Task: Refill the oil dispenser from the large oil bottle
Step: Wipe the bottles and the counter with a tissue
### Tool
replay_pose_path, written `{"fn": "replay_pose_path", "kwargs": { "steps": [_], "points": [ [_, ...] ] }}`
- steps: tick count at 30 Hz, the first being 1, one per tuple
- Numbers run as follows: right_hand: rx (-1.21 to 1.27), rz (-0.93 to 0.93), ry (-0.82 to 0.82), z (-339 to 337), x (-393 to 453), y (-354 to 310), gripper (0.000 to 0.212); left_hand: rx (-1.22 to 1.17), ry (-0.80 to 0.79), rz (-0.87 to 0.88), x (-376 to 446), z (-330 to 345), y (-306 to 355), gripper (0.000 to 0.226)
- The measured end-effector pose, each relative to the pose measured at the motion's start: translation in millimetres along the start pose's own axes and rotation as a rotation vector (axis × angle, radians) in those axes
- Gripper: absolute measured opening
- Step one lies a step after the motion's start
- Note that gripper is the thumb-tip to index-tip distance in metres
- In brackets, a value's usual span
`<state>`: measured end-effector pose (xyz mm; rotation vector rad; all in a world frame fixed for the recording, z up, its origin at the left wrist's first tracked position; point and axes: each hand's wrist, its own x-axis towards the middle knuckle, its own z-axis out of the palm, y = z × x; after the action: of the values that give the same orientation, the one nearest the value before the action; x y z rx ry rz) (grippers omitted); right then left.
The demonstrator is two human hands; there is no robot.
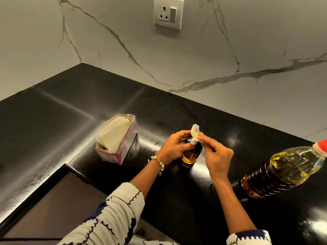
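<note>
A single head-worn wide-angle camera looked forward and steeply down from close above the black counter (pixel 109 96), facing its corner and the marble wall (pixel 230 55).

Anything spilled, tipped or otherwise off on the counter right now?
No spill shows. The large oil bottle stands capped at right. The left hand grips the oil dispenser while the right hand pinches a tissue at its top.
</note>
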<state>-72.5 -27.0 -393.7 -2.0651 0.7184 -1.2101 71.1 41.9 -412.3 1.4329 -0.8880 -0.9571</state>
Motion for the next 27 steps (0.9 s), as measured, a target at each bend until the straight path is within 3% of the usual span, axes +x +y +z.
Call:
{"fn": "replay_pose_path", "kwargs": {
  "steps": [3, 5, 8, 10, 12, 14, 18, 23, 27],
  "points": [
    [0.306, 0.363, 0.089, -3, 20, -6, 0.023, 0.012, -0.017, -0.017, 1, -2, 0, 0.046],
    [0.430, 0.501, 0.108, -6, 30, -8, 0.023, 0.005, -0.015, -0.027, 2, -2, -2, 0.046],
    [0.349, 0.452, -0.112, -7, 34, -8, 0.019, -0.025, -0.007, -0.020, 1, -1, -2, 0.041],
    [0.184, 0.310, -0.314, -6, 29, -7, 0.022, -0.057, -0.013, -0.003, -1, 0, -1, 0.037],
    [0.037, 0.154, -0.400, -4, 23, -5, 0.030, -0.070, -0.021, 0.020, -2, 1, 0, 0.034],
    [0.011, 0.101, -0.370, -1, 21, -4, 0.033, -0.055, -0.009, 0.023, -2, 1, 0, 0.035],
    [0.017, 0.209, -0.331, 2, 22, -13, 0.033, -0.031, 0.031, 0.018, -2, 4, -1, 0.041],
    [-0.023, 0.435, -0.038, 14, 0, -35, 0.037, -0.013, 0.045, 0.025, 0, 6, -3, 0.043],
    [0.010, 0.540, 0.049, 22, -12, -48, 0.043, -0.017, 0.030, 0.010, 1, 4, -6, 0.043]
  ]
}}
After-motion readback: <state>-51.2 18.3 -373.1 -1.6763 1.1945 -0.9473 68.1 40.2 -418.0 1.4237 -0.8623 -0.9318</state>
